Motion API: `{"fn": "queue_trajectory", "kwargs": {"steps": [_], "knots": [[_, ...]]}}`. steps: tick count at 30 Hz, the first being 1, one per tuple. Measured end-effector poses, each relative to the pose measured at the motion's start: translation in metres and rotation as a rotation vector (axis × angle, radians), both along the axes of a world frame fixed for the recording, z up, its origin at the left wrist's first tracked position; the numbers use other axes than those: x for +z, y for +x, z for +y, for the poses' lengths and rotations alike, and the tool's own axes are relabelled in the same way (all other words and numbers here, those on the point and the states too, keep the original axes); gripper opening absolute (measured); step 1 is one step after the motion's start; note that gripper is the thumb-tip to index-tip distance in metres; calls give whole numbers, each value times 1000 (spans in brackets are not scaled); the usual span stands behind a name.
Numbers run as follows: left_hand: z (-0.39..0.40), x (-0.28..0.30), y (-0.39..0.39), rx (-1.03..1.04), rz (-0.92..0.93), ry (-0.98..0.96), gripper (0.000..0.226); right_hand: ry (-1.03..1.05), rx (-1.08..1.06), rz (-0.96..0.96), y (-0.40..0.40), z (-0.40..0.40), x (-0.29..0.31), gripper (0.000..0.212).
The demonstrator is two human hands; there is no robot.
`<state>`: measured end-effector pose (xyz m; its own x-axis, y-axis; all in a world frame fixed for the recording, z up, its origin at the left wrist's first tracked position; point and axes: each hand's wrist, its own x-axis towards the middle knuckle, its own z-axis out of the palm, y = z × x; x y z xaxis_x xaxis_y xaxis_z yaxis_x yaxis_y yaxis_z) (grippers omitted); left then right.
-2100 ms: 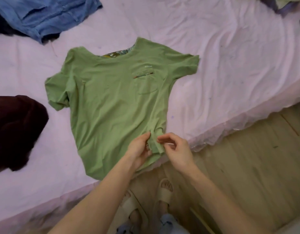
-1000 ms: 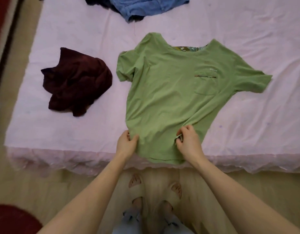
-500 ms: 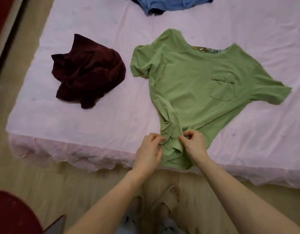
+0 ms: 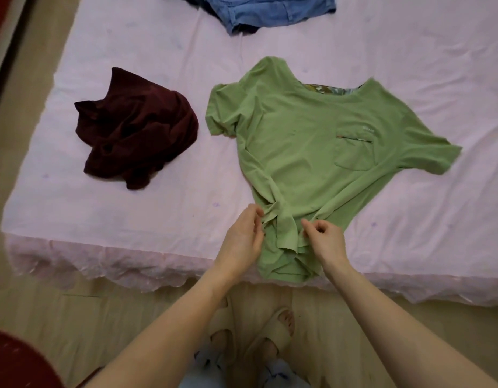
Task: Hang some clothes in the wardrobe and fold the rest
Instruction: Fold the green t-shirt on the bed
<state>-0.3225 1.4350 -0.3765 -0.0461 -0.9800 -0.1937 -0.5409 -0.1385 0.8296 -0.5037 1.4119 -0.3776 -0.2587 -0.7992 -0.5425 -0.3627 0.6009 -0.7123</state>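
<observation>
Two hands work the bunched hem of the green T-shirt (image 4: 312,152), which lies chest-up on the pink sheet (image 4: 158,208), its hem hanging over the bed edge. The left hand (image 4: 243,240) pinches a fold of fabric; the right hand (image 4: 324,240) has its fingers curled at the hem, though whether cloth sits between them I cannot tell. Tugging the gathered hem could drag the shirt off the edge or crease it further. A blue denim garment (image 4: 270,12) is cut off at the top; the maroon garment (image 4: 135,130) is too crumpled to identify.
</observation>
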Motion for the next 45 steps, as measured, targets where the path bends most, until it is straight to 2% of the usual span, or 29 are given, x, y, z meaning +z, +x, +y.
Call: {"fn": "queue_trajectory", "kwargs": {"steps": [2, 5, 11, 14, 17, 22, 25, 28, 33, 37, 39, 42, 45], "knots": [[7, 6, 0, 6, 0, 1, 14, 5, 47, 18, -3, 4, 5, 28], [11, 5, -3, -32, -73, 121, 10, -1, 102, 108, -7, 9, 9, 24], [7, -14, -27, 95, -360, 415, 49, 0, 96, 206, -19, 24, 5, 21], [5, -14, -36, 167, -462, 447, 51, 14, 65, 225, -20, 33, -1, 22], [-3, -12, -44, 267, -419, 370, 46, 12, -9, 201, -24, 41, -3, 24], [-20, -4, -44, 574, -335, 322, 49, 17, -130, 225, -38, 50, 3, 26], [-19, 10, -34, 698, -265, 303, 35, 81, -156, 312, -53, 58, 11, 20], [-15, 48, -20, 653, -296, 302, 23, 129, -211, 336, -60, 63, 35, 22], [-22, 128, 10, 562, -446, 265, 19, 198, -314, 384, -70, 54, 104, 23], [-36, 195, 16, 452, -348, 255, 13, 316, -270, 460, -71, 45, 166, 45], [-48, 230, 9, 422, -239, 273, 18, 346, -201, 423, -69, 39, 197, 46], [-72, 270, 1, 305, -194, 413, 49, 218, -396, 384, -72, 18, 239, 34], [-89, 293, 5, 62, -327, 465, 32, 22, -650, 389, -83, -9, 272, 34]]}}
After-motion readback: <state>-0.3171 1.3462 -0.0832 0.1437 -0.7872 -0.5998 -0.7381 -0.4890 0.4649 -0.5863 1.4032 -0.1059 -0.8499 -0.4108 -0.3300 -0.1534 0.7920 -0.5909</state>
